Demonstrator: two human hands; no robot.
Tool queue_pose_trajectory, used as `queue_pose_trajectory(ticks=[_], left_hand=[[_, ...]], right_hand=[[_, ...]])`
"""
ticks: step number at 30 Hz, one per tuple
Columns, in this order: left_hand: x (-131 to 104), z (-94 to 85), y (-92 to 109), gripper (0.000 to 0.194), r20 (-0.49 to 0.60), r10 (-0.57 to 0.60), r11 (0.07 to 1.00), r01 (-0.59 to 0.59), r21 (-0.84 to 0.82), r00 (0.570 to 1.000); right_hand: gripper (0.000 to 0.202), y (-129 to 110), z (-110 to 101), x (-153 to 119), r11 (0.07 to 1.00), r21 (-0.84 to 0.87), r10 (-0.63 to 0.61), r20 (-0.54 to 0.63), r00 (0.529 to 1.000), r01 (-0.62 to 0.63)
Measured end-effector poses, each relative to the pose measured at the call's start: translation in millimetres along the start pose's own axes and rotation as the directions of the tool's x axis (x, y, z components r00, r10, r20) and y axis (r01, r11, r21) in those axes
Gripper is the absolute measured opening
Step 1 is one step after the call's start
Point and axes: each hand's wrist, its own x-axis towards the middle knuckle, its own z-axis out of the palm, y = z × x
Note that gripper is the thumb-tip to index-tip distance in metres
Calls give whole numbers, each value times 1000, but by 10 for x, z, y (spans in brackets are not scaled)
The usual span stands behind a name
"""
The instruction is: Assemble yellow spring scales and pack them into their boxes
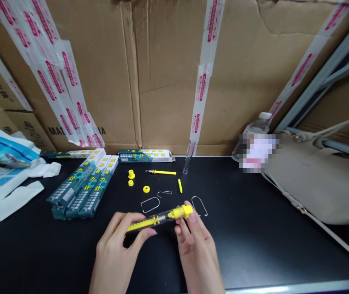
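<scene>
A clear tube with a yellow scale rod and a spring inside, the spring scale (161, 218), is held tilted above the black table, its right end higher. My left hand (121, 241) is closed around its left end, thumb below and fingers above. At the other end, my right hand (196, 241) pinches the yellow cap. Beyond the hands lie a bent wire loop (150, 205), another wire loop (200, 205), a small wire hook (164, 192), a yellow ring (146, 189), a short yellow stick (180, 185) and a yellow rod with a spring (162, 172).
Green and white boxes (84, 188) stand at the left, near white wrappings (12, 200). An empty clear tube (189, 157) leans against the cardboard (168, 81). A bottle (258, 124) and a beige bag (318, 179) are at the right.
</scene>
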Motion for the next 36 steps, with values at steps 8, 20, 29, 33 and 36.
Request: queue_pose_trajectory(ticks=[8,20,29,33,36], left_hand=[[-31,-39,-78,41,21,132,989,-133,67,991],[-24,-71,-28,42,-49,161,982,-155,109,986],[-32,-73,1,34,-99,138,990,-133,54,985],[-23,-50,24,33,-75,130,990,-124,73,989],[-42,-67,-49,36,-45,88,989,-82,122,995]], right_hand=[[45,33,4,36,998,-57,-37,-26,999,35],[49,39,2,28,998,-66,-24,-8,1000,23],[50,38,7,35,997,-75,-32,8,999,32],[50,33,3,37,996,-78,-34,11,999,35],[47,36,-18,49,996,-80,-33,41,999,37]])
